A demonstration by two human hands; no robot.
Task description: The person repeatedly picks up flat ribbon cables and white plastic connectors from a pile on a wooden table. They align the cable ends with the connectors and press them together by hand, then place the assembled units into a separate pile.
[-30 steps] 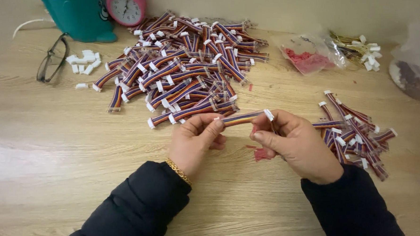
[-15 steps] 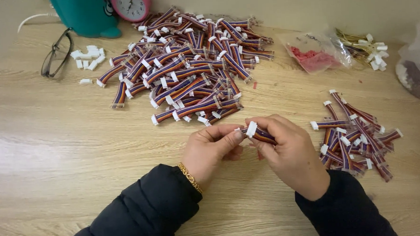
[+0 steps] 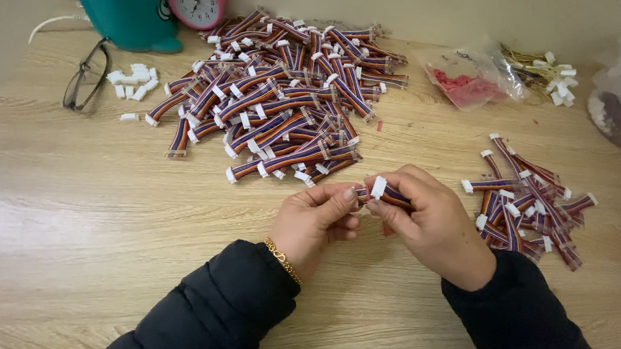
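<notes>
Head view showed the left hand [image 3: 313, 227] and right hand [image 3: 428, 225] both pinched shut on one short multicoloured ribbon cable with a white plastic connector [image 3: 379, 189], just below the big cable heap [image 3: 286, 99]. A twisting tug might loosen that connector, I judged.

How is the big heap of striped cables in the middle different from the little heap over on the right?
The big heap holds far more cables and spreads wide across the back of the table; the small heap holds only a handful. The big heap lies just beyond both hands, while the small heap lies beside the right hand. Both are short multicoloured ribbon cables with white connectors, loosely piled, like the one held between the left hand and the right hand.
</notes>
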